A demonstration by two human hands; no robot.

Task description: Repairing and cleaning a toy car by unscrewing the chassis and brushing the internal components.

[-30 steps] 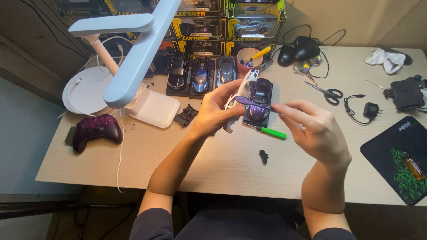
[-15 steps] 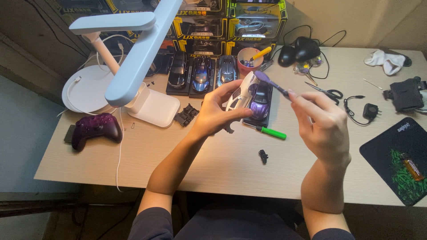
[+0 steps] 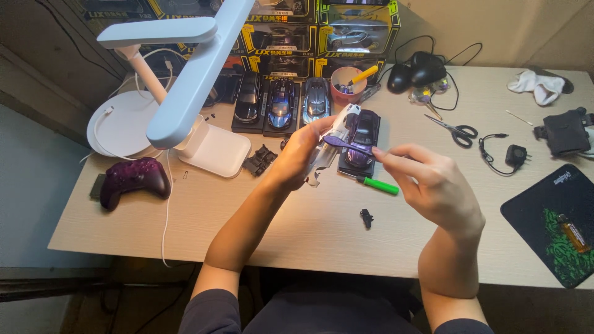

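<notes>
Left hand (image 3: 303,154) above the worktop (image 3: 297,229) middle, fingers clamped on a white model car part (image 3: 337,131), right hand (image 3: 433,185) fingers pinched together on a thin purple strip (image 3: 346,143) touching that part, green marker (image 3: 378,185) and small black piece (image 3: 366,218) lying below, purple game controller (image 3: 133,179) near the left edge.

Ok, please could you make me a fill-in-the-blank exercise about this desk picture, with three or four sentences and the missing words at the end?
1. The left hand holds a white model part while the right hand pinches a thin ____ strip.
2. The marker lying below the hands on the desk is ____.
3. A dark purple game ____ lies left of the white lamp base.
4. The scissors lie to the ____ of the hands.

Missing words: purple; green; controller; right
</notes>
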